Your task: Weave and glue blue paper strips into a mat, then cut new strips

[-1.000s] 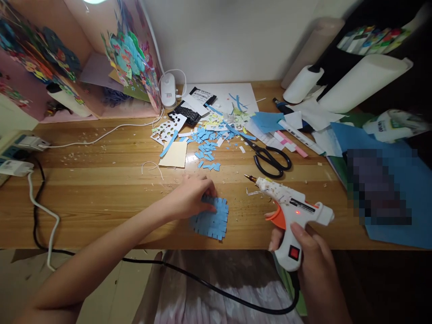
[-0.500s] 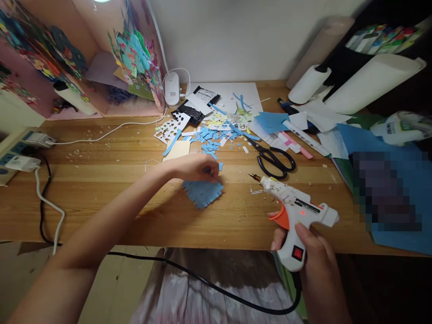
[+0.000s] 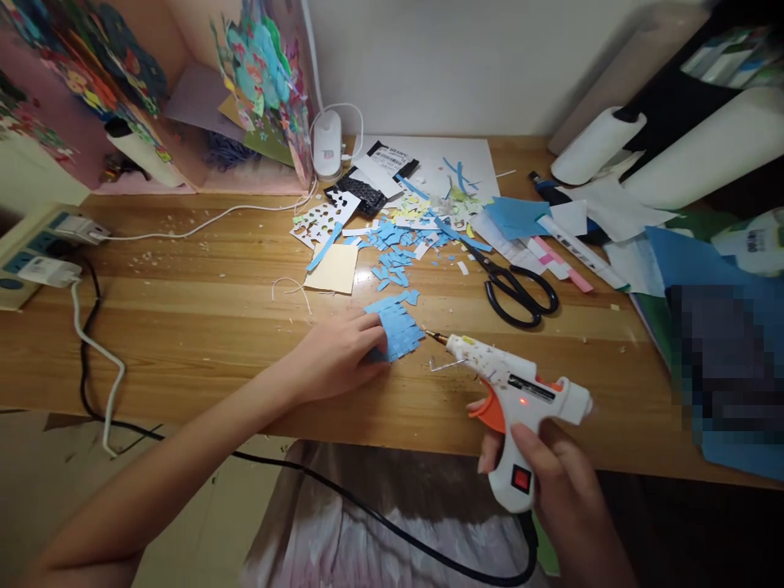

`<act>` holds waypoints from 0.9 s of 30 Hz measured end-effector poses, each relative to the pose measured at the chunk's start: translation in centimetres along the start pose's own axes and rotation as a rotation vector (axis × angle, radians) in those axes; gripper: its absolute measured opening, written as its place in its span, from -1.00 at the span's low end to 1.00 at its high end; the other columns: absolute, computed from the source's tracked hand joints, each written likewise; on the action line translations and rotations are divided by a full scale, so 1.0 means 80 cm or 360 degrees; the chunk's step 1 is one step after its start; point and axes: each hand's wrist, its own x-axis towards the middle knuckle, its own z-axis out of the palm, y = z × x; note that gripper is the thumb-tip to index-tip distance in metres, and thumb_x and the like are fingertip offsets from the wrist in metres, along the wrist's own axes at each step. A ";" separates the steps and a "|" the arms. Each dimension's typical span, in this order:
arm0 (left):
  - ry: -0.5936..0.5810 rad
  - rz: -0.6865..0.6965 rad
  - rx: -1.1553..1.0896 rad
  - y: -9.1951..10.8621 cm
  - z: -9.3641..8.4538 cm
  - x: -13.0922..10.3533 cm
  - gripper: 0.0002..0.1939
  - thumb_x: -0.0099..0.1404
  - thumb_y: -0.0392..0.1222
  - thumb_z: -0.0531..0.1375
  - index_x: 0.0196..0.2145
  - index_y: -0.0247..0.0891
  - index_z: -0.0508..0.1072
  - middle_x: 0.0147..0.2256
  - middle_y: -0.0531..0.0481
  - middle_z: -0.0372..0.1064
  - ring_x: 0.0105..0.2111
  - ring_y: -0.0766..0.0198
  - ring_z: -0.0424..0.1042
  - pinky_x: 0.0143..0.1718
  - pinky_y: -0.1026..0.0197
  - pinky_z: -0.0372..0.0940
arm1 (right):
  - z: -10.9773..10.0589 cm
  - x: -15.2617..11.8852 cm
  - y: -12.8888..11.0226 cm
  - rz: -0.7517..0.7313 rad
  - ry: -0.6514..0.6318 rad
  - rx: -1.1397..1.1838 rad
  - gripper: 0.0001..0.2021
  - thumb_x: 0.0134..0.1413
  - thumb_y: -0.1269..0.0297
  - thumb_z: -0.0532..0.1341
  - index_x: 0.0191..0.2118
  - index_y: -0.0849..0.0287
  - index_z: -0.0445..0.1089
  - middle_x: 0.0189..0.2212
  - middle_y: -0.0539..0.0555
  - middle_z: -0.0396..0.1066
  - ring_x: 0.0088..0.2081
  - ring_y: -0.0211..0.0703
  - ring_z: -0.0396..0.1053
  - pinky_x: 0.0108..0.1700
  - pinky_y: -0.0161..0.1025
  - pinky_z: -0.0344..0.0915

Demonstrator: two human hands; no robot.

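My left hand is at the left edge of a blue paper piece with layered, notched strips, its thumb and fingers closed on that edge. The fingers cover the paper's left part. In my right hand is a white glue gun with an orange trigger and a lit red switch. Its brass nozzle points left, close to the paper's right edge. A thin wire stand hangs under the barrel. Beyond the paper lie blue paper scraps, and black-handled scissors rest behind the glue gun.
A cream square card and a black package lie among cuttings. White rolls and blue sheets occupy the right side. A decorated pink box stands back left, near a power strip. The gun's black cord hangs below the table edge.
My left hand has come down from above the blue paper to grip its left edge. The glue gun has moved left, its nozzle now nearer the paper. The view has shifted slightly.
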 end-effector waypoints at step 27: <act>0.0530 -0.0096 0.0427 -0.037 -0.016 -0.059 -0.77 0.24 -0.23 0.08 -0.13 -0.25 0.35 -0.16 -0.15 0.39 -0.18 0.11 0.37 -0.18 0.08 0.25 | 0.005 0.002 -0.015 -0.0065 0.0186 0.0215 -0.72 0.01 0.05 0.11 -0.34 0.14 0.40 -0.74 -0.01 0.29 -0.69 -0.19 0.18 -0.64 -0.28 0.04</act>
